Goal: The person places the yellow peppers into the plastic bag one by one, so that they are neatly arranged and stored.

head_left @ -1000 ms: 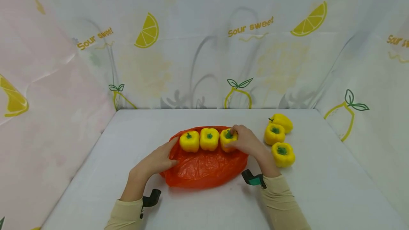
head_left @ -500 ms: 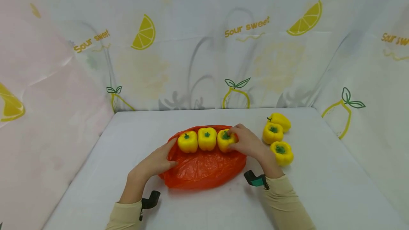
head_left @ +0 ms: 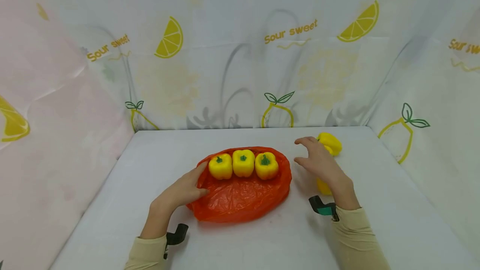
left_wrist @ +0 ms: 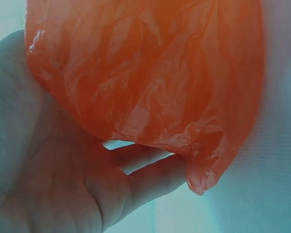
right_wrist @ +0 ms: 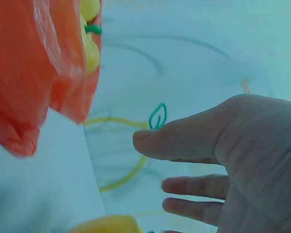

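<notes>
A red plastic bag [head_left: 240,203] lies spread on the table with its mouth open. Three yellow bell peppers stand in a row in it: the left pepper [head_left: 220,168], the middle pepper [head_left: 243,164] and the right pepper [head_left: 266,166]. My left hand [head_left: 181,188] holds the bag's left side, thumb over the rim, fingers outside; the left wrist view shows the fingers [left_wrist: 157,179] behind the red film [left_wrist: 150,87]. My right hand [head_left: 318,161] is in the air right of the bag, fingers spread and holding nothing. It overlaps the loose peppers there.
Loose yellow bell peppers lie on the white table [head_left: 382,220] at the right: a back pepper [head_left: 331,142] and a front pepper [head_left: 323,187], partly hidden by my right hand. A lemon-print cloth [head_left: 217,74] hangs behind the table and along both sides.
My right hand has let go of the right pepper in the bag and moved right, over the loose peppers. The left hand stays at the bag's side.
</notes>
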`<state>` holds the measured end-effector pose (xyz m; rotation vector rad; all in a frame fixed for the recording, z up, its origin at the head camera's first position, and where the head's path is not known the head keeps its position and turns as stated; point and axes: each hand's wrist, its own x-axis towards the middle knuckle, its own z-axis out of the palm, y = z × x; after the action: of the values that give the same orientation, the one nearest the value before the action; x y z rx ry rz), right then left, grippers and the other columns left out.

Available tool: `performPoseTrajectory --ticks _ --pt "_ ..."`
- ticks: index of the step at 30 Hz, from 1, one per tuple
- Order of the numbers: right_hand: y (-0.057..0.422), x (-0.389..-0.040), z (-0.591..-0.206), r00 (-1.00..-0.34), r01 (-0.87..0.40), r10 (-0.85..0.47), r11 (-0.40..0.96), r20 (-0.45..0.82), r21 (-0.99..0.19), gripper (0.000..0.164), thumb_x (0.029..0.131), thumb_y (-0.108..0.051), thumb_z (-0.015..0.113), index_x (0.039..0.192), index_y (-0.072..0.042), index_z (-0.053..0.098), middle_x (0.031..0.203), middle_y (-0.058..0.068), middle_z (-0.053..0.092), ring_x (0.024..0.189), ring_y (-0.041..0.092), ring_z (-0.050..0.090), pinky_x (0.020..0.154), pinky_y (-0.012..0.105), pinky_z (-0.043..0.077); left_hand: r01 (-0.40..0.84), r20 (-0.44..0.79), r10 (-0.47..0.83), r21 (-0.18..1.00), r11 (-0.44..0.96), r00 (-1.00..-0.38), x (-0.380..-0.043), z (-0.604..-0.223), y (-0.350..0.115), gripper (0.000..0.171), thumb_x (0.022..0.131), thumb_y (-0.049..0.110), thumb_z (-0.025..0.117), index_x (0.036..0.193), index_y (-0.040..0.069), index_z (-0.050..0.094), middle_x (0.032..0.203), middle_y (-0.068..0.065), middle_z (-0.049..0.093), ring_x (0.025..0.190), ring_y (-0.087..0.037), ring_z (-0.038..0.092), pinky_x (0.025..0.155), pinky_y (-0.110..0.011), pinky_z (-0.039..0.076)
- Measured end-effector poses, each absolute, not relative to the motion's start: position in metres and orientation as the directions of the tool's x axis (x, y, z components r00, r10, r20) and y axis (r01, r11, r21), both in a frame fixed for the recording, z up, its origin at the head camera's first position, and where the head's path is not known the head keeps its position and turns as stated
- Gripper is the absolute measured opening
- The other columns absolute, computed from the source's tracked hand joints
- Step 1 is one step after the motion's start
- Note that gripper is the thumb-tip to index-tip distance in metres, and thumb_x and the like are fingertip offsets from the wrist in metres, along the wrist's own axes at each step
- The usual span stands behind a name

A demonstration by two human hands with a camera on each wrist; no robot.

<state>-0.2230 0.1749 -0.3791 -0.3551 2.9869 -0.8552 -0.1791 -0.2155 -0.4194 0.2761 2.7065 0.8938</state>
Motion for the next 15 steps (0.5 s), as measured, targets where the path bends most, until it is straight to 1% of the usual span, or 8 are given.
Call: performPoseTrajectory --ticks 3,8,11,15 --pt "0.190 -0.225 -0.378 -0.984 -0.170 -0.176 0.846 0.037 -0.505 0.052 0.092 -0.020 0.064 0.139 -0.005 0.050 0.148 0.022 0.043 0.131 0.042 0.045 0.109 0.061 0.040 0.093 -0.198 0.267 0.613 0.785 -0.943 -0.178 -0.418 -0.216 0.082 0.091 0.021 0.066 0.159 0.016 0.022 0.158 -0.008 0.038 0.142 -0.035 0.040 0.114 -0.061 0.036" --pt "0.210 -0.227 -0.377 -0.991 -0.107 -0.135 0.864 -0.020 -0.492 0.059 0.090 -0.023 0.063 0.142 -0.001 0.046 0.151 0.029 0.036 0.132 0.047 0.042 0.110 0.065 0.036 0.084 -0.204 0.260 0.614 0.785 -0.944 -0.178 -0.417 -0.215 0.082 0.090 0.021 0.067 0.159 0.017 0.022 0.157 -0.008 0.040 0.140 -0.033 0.043 0.112 -0.060 0.039" --pt "0.219 -0.228 -0.380 -0.991 -0.089 -0.125 0.873 -0.043 -0.479 0.062 0.089 -0.024 0.064 0.143 0.001 0.045 0.149 0.031 0.037 0.130 0.048 0.041 0.109 0.066 0.035 0.079 -0.208 0.256 0.613 0.786 -0.944 -0.179 -0.417 -0.215 0.082 0.090 0.021 0.067 0.159 0.017 0.022 0.157 -0.008 0.041 0.139 -0.033 0.044 0.111 -0.059 0.041" --pt "0.227 -0.231 -0.385 -0.991 -0.067 -0.113 0.883 -0.072 -0.465 0.064 0.088 -0.026 0.065 0.141 0.004 0.045 0.144 0.032 0.042 0.123 0.047 0.045 0.107 0.065 0.038 0.082 -0.206 0.260 0.616 0.784 -0.943 -0.179 -0.417 -0.215 0.082 0.090 0.021 0.067 0.159 0.016 0.022 0.156 -0.008 0.041 0.138 -0.033 0.044 0.110 -0.060 0.042"
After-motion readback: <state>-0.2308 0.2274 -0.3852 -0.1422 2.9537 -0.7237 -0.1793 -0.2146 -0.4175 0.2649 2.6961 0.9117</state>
